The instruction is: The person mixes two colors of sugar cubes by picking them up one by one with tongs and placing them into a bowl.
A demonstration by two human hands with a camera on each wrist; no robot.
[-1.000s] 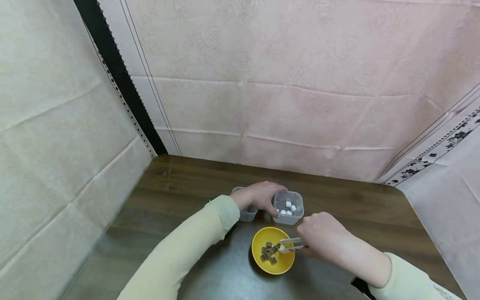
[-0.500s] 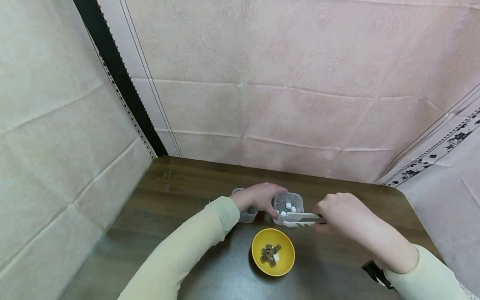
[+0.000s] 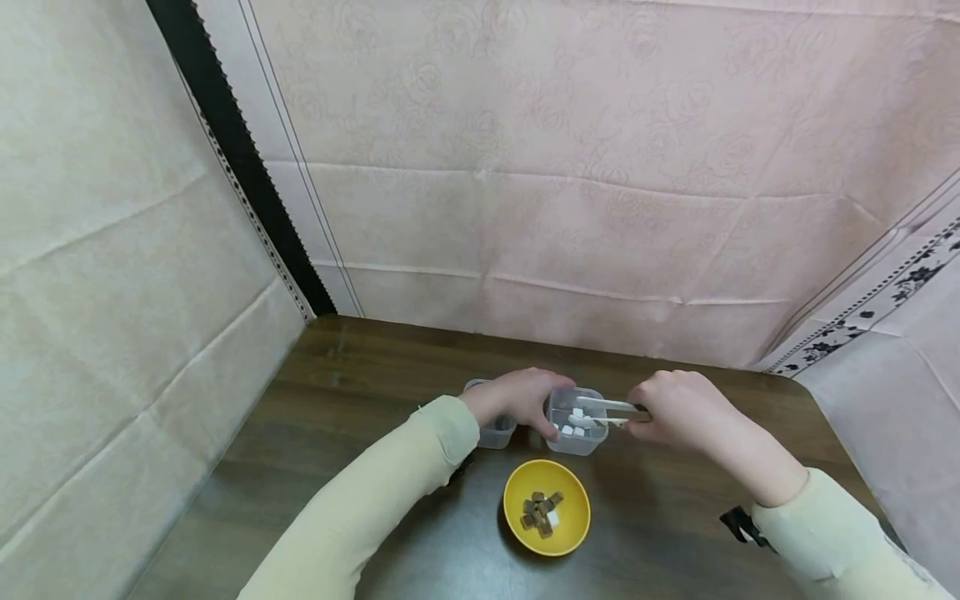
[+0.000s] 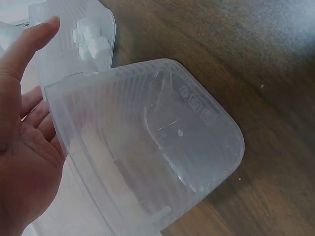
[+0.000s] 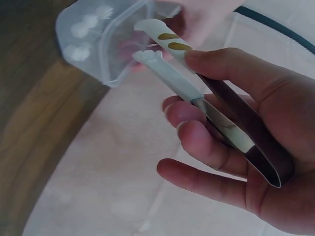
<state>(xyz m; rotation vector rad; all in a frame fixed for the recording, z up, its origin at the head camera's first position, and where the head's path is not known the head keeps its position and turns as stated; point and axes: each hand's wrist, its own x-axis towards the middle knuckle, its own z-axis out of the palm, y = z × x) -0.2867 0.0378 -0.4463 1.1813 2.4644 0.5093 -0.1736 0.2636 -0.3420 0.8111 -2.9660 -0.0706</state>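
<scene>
1. Nearest on the dark, wood-grained worktop [image 3: 360, 417] sits a round, glossy yellow plastic bowl [image 3: 573, 521] holding small brown cubes [image 3: 537, 506] and one white cube [image 3: 552, 517].
2. Just beyond it stands a clear, rounded-square plastic container [image 3: 577, 437] with ribbed, translucent walls; small white sugar-like cubes [image 3: 574, 420] lie inside it.
3. The right hand [image 3: 675, 408] is at the right of that container. Its thumb and fingers [image 5: 197, 123] are curled round a pair of slim tongs [image 3: 609, 411], pinching them. The tongs have dark shiny metal arms and pale plastic scalloped tips. Their long axis runs roughly level from right to left, with the tips pointing left over the container's open mouth, just above the white cubes.
4. The left hand [image 3: 517, 396] rests between the two containers, its thumb curled against the left wall of the one with the cubes, steadying it.
5. Left of that hand stands a second clear ribbed plastic container [image 4: 162, 147] of the same rounded-square shape, largely hidden by the hand in the head view.
6. Farthest back, pale pink cloth [image 3: 600, 167] with a faint embossed rose pattern and fold creases hangs behind the worktop.
</scene>
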